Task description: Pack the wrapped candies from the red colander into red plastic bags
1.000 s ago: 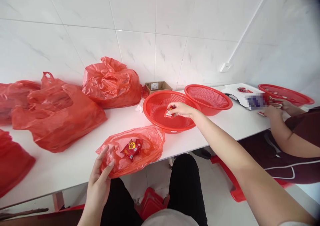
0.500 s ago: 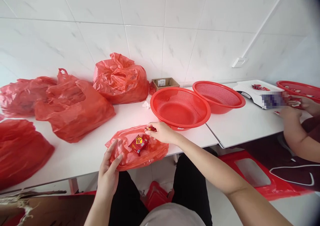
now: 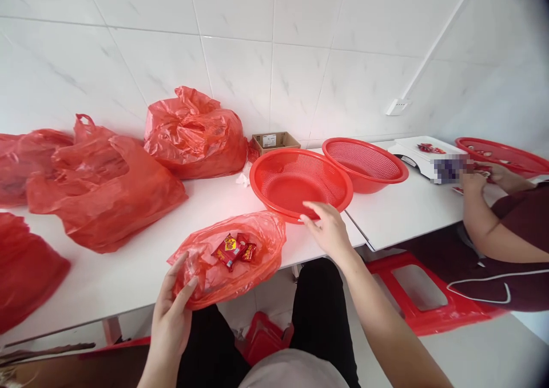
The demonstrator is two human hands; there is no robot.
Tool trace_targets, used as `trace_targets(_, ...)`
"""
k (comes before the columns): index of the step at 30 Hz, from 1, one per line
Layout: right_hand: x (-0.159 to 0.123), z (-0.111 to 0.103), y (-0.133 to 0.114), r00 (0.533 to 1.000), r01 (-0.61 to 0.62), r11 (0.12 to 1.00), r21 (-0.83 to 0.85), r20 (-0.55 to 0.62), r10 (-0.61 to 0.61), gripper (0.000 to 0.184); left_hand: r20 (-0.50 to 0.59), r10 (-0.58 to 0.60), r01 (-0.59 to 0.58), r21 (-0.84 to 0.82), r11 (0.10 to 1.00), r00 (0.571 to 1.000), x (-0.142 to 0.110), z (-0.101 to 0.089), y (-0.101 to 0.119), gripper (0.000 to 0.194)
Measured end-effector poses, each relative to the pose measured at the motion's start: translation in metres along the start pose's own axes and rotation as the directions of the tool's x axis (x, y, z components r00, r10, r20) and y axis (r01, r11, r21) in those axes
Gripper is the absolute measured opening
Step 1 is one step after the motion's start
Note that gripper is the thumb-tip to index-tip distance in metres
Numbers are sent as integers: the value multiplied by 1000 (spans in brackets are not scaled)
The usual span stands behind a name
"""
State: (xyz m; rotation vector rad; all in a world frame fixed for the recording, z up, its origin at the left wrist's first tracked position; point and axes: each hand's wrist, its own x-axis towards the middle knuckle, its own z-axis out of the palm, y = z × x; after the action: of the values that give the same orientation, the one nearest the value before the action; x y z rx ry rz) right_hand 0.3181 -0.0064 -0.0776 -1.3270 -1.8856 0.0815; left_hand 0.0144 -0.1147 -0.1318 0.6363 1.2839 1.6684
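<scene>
My left hand [image 3: 175, 296] pinches the left edge of a thin red plastic bag [image 3: 206, 285], which lies spread open on the white table's front edge. Small red packets [image 3: 234, 250] with yellow print rest inside the bag. My right hand [image 3: 328, 228] is empty, its fingers apart, over the table beside the near rim of a red perforated basket [image 3: 300, 214]. No contents show in that basket.
Full red bags [image 3: 197, 142] stand along the left and back. A small cardboard box [image 3: 277, 141] sits behind the baskets. Another red basket [image 3: 369, 165] stands to the right, then a white scale [image 3: 422, 156] with red packets on it. A co-worker's hands [image 3: 480, 176] are near the scale.
My right hand has let go of a small red packet, which now lies in the bag, and has moved right toward the basket rim. My left hand keeps hold of the bag. The view has shifted slightly.
</scene>
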Motion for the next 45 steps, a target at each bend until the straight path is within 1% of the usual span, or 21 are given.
trace_targets(3, -26, 6, 14, 997, 78, 991, -105, 22, -76, 23, -20, 14, -14, 7, 1000, 1000, 2, -3, 2, 55)
trace_targets(6, -51, 11, 6, 995, 99, 989, -112, -18, -102, 24, -50, 25, -25, 11, 1000, 998, 6, -4, 4, 54)
trace_targets(8, -61, 13, -4, 994, 91, 991, -99, -54, -97, 24, -65, 27, -26, 9, 1000, 998, 8, -2, 4, 54)
trace_targets(15, -66, 18, -21, 991, 61, 996, -60, -113, -67, 28, -59, 3, -2, 10, 1000, 998, 6, 8, 5, 58)
trace_targets(21, -75, 18, -25, 982, 133, 991, -15, -136, -134, 34, -68, 23, -21, 32, 999, 997, 3, 3, 6, 58)
trace_targets(24, -77, 15, -26, 967, 176, 983, 61, -199, -161, 34, -69, 47, -43, 56, 998, 997, 5, -2, 3, 59)
trace_targets(27, -77, 11, -30, 953, 212, 955, 207, -259, -155, 31, -74, 66, -56, 130, 990, 995, 5, -4, 3, 66)
trace_targets(29, -77, 11, -33, 972, 178, 939, 296, -199, -121, 26, -90, 40, -21, 204, 979, 995, 4, -5, 5, 76)
trace_targets(31, -76, 17, -35, 996, 71, 941, 332, -70, -51, 21, -127, 0, 34, 265, 964, 992, 3, -7, 7, 84)
trace_targets(32, -76, 22, -36, 1000, 1, 943, 333, 7, -3, 25, -150, -12, 55, 281, 958, 989, 2, -9, 7, 88)
trace_targets(33, -76, 28, -36, 995, -74, 941, 330, 88, 47, 35, -172, -19, 69, 289, 955, 985, 1, -12, 7, 90)
trace_targets(34, -75, 35, -37, 982, -143, 934, 326, 167, 92, 44, -189, -23, 78, 290, 954, 982, 0, -14, 6, 91)
trace_targets(35, -74, 40, -38, 965, -195, 924, 328, 235, 120, 45, -192, -30, 85, 285, 955, 981, -1, -17, 5, 91)
trace_targets(37, -71, 46, -45, 948, -222, 902, 371, 299, 110, 28, -168, -63, 107, 265, 958, 984, -3, -23, 5, 80)
trace_targets(38, -69, 45, -49, 955, -197, 888, 415, 287, 78, 20, -143, -86, 119, 246, 962, 986, -5, -25, 7, 70)
trace_targets(39, -65, 41, -55, 967, -154, 869, 470, 254, 34, 16, -129, -95, 122, 219, 968, 987, -6, -27, 12, 60)
trace_targets(40, -59, 35, -60, 977, -109, 841, 530, 213, -8, 16, -135, -81, 106, 185, 977, 988, -7, -29, 20, 50)
trace_targets(42, -43, 17, -68, 990, -73, 767, 637, 138, -21, 15, -217, 56, -30, 121, 992, 975, -9, -30, 42, 39)
trace_targets(43, -33, 7, -71, 994, -85, 725, 684, 110, 13, 14, -270, 160, -138, 100, 985, 949, -9, -31, 56, 35)
trace_targets(44, -22, -1, -73, 994, -107, 673, 732, 86, 65, 13, -309, 282, -267, 92, 959, 908, -9, -30, 69, 33)
trace_targets(45, -12, -9, -74, 990, -135, 611, 780, 75, 122, 14, -313, 369, -361, 84, 929, 875, -8, -30, 82, 31)
